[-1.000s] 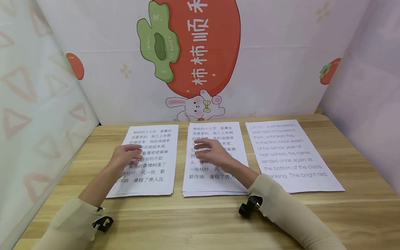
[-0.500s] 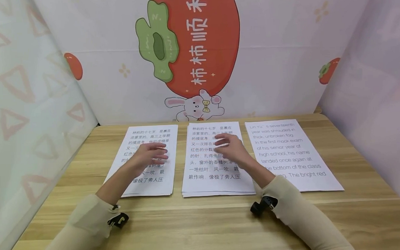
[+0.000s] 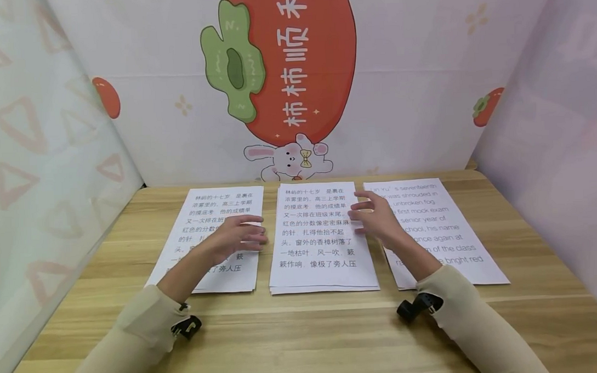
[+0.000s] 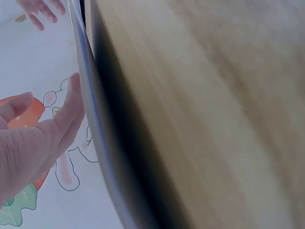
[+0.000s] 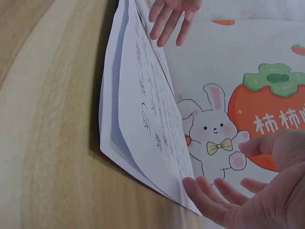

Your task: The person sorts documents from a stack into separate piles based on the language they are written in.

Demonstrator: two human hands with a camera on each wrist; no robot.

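Left grip point(image 3: 235, 239), spread, overhung left papers point(image 3: 215, 205) | right grip point(image 3: 382, 221), spread, spanned gap beside middle papers point(image 3: 316, 241) | bench point(image 3: 328, 331) fronted near edges

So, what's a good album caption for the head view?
Left hand and right hand above printed pages on a wooden table, a cartoon rabbit on the backdrop behind.

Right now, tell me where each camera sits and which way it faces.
Head: on the head, facing forward and down at papers, table and wall; left hand, right hand, sleeves show.
Left wrist: on that wrist, looking past table to wall; left hand near, right hand top left.
Right wrist: on that wrist, looking past papers to wall; right hand near, left hand at top.
Both wrist views share the rabbit.
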